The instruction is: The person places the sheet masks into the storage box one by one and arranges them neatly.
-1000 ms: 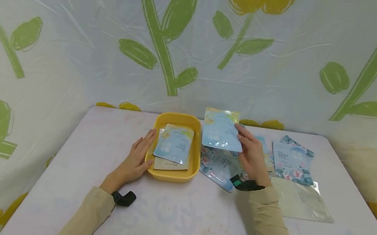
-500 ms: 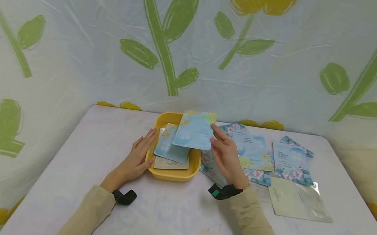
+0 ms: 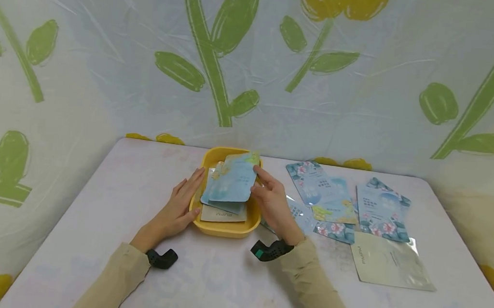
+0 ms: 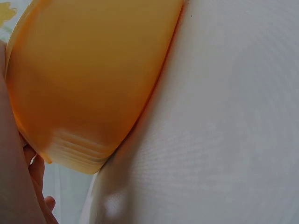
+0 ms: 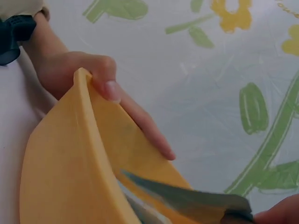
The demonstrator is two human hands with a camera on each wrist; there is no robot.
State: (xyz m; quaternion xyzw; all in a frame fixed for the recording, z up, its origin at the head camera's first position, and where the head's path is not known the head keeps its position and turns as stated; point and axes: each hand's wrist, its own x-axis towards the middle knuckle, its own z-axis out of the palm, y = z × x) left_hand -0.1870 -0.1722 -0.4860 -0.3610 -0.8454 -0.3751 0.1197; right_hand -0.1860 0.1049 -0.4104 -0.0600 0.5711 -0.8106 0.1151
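My right hand [image 3: 274,205] pinches a light blue flat face mask sachet [image 3: 235,179] by its right edge, over the yellow plastic basin [image 3: 225,232]. The sachet overlaps another blue sachet [image 3: 229,208] and a cream one [image 3: 223,216] inside the basin. My left hand [image 3: 177,210] holds the basin's left rim; in the right wrist view its thumb [image 5: 111,89] hooks over the edge while the index finger lies along it. In the right wrist view the held sachet [image 5: 187,196] is tilted above the basin's inside. The left wrist view is mostly filled by the basin's outer wall [image 4: 93,70].
Right of the basin, several flower-printed and blue sachets [image 3: 335,199] overlap on the white table [image 3: 201,286]. More flowered sachets [image 3: 382,213] lie further right, above a large cream sachet [image 3: 391,262]. A flower-printed cloth [image 3: 126,81] hangs behind the table.
My right hand has carried the blue sachet leftward from above the pile on the right to over the basin. The left hand has stayed at the rim.
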